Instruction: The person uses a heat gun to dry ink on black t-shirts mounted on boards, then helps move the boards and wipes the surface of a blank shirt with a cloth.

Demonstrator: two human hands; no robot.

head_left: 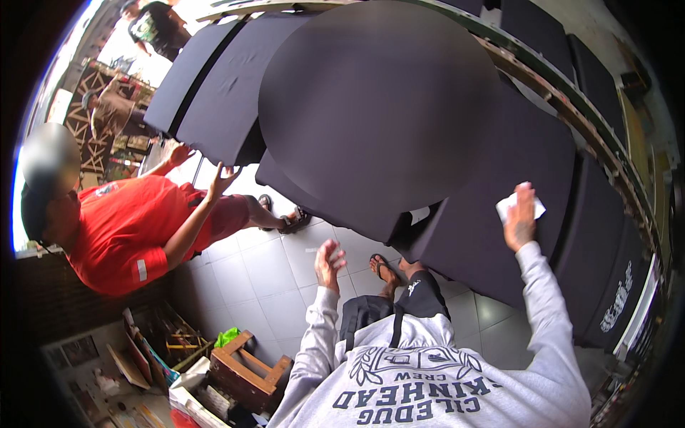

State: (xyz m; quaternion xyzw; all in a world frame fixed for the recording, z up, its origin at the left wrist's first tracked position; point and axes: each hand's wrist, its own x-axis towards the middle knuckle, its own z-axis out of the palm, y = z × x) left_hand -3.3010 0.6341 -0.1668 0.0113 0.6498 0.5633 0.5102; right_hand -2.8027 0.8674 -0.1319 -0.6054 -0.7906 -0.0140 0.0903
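Observation:
Under my right hand [521,221] is a small white piece of cloth or paper [505,207], pressed flat onto a sheet of black fabric [457,235]. The fabric lies smooth over a long, raised surface. In front of my body, off the fabric's near edge, my left hand [329,265] hangs in the air with its fingers loosely bent and apart, nothing seen in it. A large blurred patch hides the middle of the black fabric. To the left, a person in a red shirt [135,228] has both hands at the edge of another black panel [235,78].
A rail [564,107] runs along the far side, with more black panels [592,85] beyond it. A wooden stool [250,371] and clutter stand at the lower left on the tiled floor [257,274]. Other people [158,28] are at the upper left.

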